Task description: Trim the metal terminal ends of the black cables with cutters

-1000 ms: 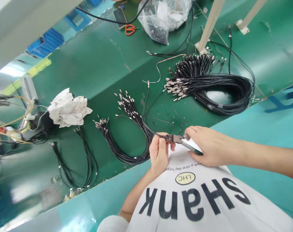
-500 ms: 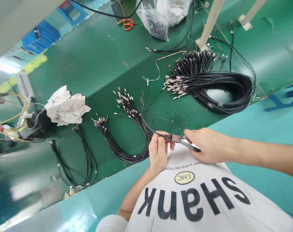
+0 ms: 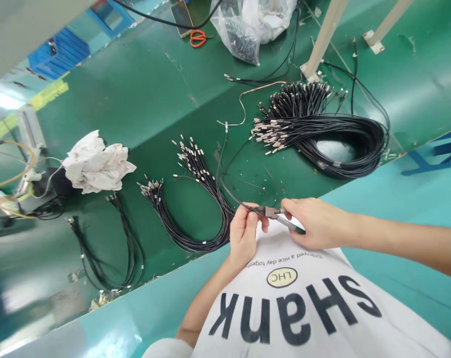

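Near the bench's front edge, my left hand point(image 3: 244, 232) pinches a thin black cable point(image 3: 230, 193), its fingers closed. My right hand point(image 3: 317, 223) is wrapped round the handles of a pair of pliers point(image 3: 273, 213). The jaws point left and meet the cable right beside my left fingertips; whether they are fully closed on it I cannot make out. From my left hand the cable loops up over the bench, and a metal-tipped end point(image 3: 226, 127) lies farther back. To the left curves a bundle of black cables point(image 3: 195, 243) with metal ends.
A big coiled cable bundle point(image 3: 374, 144) lies at right, by a metal post point(image 3: 324, 42). Behind are a plastic bag point(image 3: 244, 30), orange-handled scissors point(image 3: 197, 38) and a bent wire point(image 3: 244, 102). At left lie a crumpled white cloth point(image 3: 97, 164) and a smaller cable bundle point(image 3: 126, 248).
The view has shifted slightly. Both hands keep nearly the same pose, with the pliers still at the cable.
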### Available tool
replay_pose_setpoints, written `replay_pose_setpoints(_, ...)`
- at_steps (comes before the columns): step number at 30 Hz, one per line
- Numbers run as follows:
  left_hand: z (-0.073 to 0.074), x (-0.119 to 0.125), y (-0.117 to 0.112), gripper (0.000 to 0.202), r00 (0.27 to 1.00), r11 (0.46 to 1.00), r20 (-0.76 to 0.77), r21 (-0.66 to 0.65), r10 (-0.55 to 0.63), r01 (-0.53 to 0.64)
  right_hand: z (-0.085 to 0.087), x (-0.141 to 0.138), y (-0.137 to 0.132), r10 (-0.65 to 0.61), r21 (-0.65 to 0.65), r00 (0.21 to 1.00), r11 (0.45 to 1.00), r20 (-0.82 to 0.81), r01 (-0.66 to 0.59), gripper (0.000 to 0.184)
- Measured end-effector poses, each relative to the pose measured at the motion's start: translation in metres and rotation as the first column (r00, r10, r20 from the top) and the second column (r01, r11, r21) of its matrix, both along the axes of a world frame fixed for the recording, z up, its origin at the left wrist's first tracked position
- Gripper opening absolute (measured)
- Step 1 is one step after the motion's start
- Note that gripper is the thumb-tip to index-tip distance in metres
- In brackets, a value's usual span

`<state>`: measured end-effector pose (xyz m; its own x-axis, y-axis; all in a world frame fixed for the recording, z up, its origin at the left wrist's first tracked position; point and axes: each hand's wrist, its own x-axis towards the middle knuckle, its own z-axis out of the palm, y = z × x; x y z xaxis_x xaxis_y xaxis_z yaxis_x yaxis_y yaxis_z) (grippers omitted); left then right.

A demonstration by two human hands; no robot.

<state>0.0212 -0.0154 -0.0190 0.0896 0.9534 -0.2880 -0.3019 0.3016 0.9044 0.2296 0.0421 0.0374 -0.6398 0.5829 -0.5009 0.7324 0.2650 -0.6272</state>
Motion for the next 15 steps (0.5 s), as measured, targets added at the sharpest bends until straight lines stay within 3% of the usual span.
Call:
replay_pose_setpoints(8, -0.0009, -0.0003, 0.0003, 0.021, 0.999, 1.0, -0.024, -0.004, -0.031, 0.031, 0.0024, -0.0021, -0.0009, -0.005, -0.079, 1.0, 0.997, 0.015, 0.006, 0.018)
replay_pose_setpoints(15, -0.0043, -0.0011, -0.0009, 0.019, 0.999, 0.999, 0.024, 0.01, -0.046, 0.046, -0.003, -0.0019, 0.0, 0.016, 0.024, 0.999, 1.0, 0.042, -0.017, 0.019)
